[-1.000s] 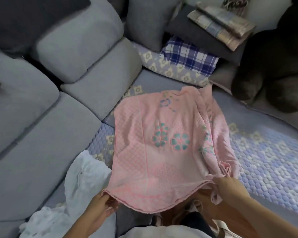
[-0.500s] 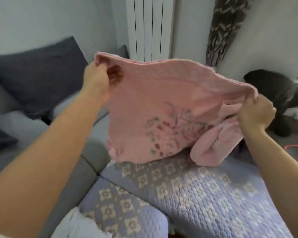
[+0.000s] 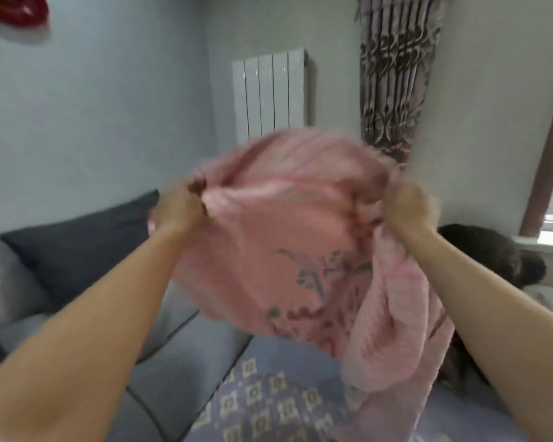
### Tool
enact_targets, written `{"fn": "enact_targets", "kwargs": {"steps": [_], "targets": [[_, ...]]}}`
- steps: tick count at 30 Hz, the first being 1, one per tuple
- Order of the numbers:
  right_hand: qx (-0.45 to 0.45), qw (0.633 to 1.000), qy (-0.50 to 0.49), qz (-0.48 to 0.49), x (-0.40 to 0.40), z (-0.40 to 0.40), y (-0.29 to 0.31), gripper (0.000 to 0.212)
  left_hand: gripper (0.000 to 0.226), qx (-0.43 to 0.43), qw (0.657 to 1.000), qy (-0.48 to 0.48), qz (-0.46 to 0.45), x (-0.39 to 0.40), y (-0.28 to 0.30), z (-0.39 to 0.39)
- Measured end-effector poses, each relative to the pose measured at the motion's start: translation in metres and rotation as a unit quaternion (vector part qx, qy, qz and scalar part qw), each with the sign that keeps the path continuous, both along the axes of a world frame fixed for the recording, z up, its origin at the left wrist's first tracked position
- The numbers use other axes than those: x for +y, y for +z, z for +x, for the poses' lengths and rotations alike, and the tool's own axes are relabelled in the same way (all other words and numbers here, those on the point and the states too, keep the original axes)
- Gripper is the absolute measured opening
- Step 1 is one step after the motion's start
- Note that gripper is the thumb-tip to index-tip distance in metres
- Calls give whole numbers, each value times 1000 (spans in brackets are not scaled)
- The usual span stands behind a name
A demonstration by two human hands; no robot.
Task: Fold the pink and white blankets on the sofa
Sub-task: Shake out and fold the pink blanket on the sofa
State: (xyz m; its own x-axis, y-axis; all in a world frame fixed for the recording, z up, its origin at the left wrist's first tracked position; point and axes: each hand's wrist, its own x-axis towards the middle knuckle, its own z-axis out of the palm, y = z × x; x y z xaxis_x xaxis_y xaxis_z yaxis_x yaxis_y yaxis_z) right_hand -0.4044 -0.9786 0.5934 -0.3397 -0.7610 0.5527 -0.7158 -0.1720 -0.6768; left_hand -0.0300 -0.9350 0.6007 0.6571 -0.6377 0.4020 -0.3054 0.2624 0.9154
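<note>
At far left a dark cushion (image 3: 87, 247) leans on the grey sofa (image 3: 179, 371) back. Next, the left hand (image 3: 178, 212) is raised in front of the person, its fingers curled tight into a bunched edge of the pink blanket (image 3: 278, 250). The blanket hangs in the air between both hands, above the patterned quilted cover (image 3: 268, 400) on the seat, its top billowing up in front of the white radiator (image 3: 268, 94) and blurred by motion. It reads as soft, light and limp, with a textured weave that should grip well; it will sag wherever it is not held, so the 2 top corners look the best places to hold. A loose fold trails down below the right hand (image 3: 403, 212), which clenches the opposite edge likewise. A dark plush toy (image 3: 492, 256) sits at far right. The white blanket is not in view.
</note>
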Motion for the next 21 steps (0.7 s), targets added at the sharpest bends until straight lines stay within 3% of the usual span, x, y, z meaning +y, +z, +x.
{"fn": "enact_targets", "kwargs": {"steps": [1,3,5,8,12,15,18,21], "targets": [[35,996,2,79,-3,-1,-6,43,32,28,995,-1,93,-2,-5,4],[41,994,-11,104,-2,-9,-12,44,39,173,982,23,66,1,8,6],[2,997,-52,53,7,-17,-10,53,41,237,967,96,-5,2,29,12],[-38,997,-61,-4,28,-11,10,59,37,209,966,120,-98,12,55,8],[-66,988,-55,-130,51,-5,60,47,34,218,943,81,-239,5,79,4],[-85,975,-52,-201,60,-3,95,47,25,191,927,105,-305,-6,98,15],[-74,976,-64,-194,40,1,106,45,22,192,935,95,-283,-33,98,33],[35,999,-25,-12,-19,3,77,57,36,237,963,65,-110,-69,65,53]]}}
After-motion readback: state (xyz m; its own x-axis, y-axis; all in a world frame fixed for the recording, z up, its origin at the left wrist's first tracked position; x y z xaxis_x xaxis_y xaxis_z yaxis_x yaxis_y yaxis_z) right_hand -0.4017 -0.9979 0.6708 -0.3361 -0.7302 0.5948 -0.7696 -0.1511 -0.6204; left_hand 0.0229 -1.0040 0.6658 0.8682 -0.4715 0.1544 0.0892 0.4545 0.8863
